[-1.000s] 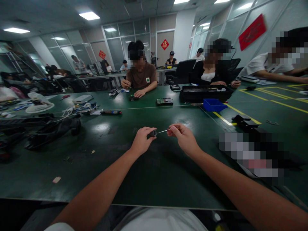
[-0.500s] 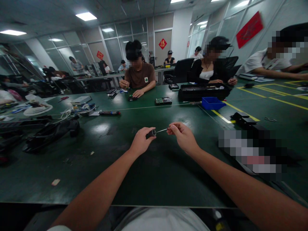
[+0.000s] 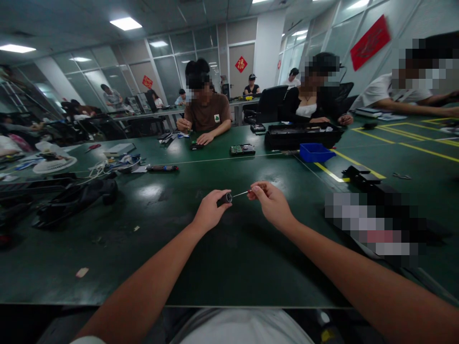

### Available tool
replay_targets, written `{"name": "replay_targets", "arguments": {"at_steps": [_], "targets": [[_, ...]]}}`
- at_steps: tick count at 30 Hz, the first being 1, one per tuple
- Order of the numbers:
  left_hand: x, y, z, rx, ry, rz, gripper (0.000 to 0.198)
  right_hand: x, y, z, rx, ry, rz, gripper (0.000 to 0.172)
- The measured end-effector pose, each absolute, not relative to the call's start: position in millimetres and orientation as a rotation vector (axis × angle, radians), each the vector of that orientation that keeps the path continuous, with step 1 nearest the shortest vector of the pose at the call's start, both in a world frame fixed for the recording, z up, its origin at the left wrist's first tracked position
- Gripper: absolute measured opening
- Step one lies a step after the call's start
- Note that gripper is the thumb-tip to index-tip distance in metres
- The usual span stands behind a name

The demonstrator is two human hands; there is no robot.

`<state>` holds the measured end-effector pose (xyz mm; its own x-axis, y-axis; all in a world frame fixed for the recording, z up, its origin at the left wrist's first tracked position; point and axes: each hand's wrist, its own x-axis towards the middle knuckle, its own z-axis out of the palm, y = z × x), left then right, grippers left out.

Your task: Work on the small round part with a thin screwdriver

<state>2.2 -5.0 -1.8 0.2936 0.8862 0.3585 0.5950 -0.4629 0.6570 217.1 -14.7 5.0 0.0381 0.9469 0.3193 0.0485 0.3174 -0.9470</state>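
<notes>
Worktop [image 3: 229, 277]: dark green, glossy; yellow lines [image 3: 329, 172] marked on its right side. Left: black plastic parts [image 3: 75, 203], tangled cables [image 3: 120, 164], a pale box [image 3: 119, 149] behind these, a pen-shaped tool [image 3: 163, 168] to their right. Far middle: circuit board [image 3: 242, 149]. Right of it: long black case [image 3: 303, 138], blue bin [image 3: 317, 153] just in front. Near left: two pale scraps [image 3: 82, 273], apart. Near right: black object, partly pixelated.

My right fingers [image 3: 261, 188] hide one end of the thin tool [image 3: 239, 194], my left fingers [image 3: 213, 195] part of the dark cylinder [image 3: 227, 198]; whether these touch, I can't tell. Blocky blurring masks a pale item [image 3: 362, 220] to my right.
</notes>
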Motion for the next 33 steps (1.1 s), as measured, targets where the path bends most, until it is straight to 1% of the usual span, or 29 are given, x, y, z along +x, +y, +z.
{"name": "replay_targets", "arguments": {"at_steps": [4, 13, 18, 22, 27, 30, 33], "targets": [[3.3, -5.3, -0.9, 2.15, 1.337, 1.004, 0.041, 217.6, -15.7, 6.1, -0.995, -1.327, 0.859, 0.03], [3.3, -7.4, 0.0, 2.183, 1.323, 0.994, 0.041, 217.9, -16.9, 8.7, -0.982, -1.367, 0.922, 0.031], [2.6, -7.7, -0.4, 2.185, 1.325, 0.963, 0.041, 220.7, -24.1, 18.5, -1.14, -1.516, 0.806, 0.028], [2.9, -8.4, 0.1, 2.201, 1.332, 0.934, 0.042, 220.7, -27.8, 16.8, -1.097, -1.572, 0.734, 0.023], [4.7, -9.6, 1.5, 2.243, 1.332, 0.888, 0.041, 218.1, -28.0, 13.2, -1.155, -1.588, 0.675, 0.029], [5.7, -10.1, 3.0, 2.246, 1.354, 0.9, 0.04, 215.6, -23.6, 10.6, -1.072, -1.414, 0.771, 0.021], [6.1, -9.9, 5.6, 2.261, 1.367, 0.927, 0.039, 215.0, -15.4, 5.8, -0.994, -1.206, 0.942, 0.021]]}}
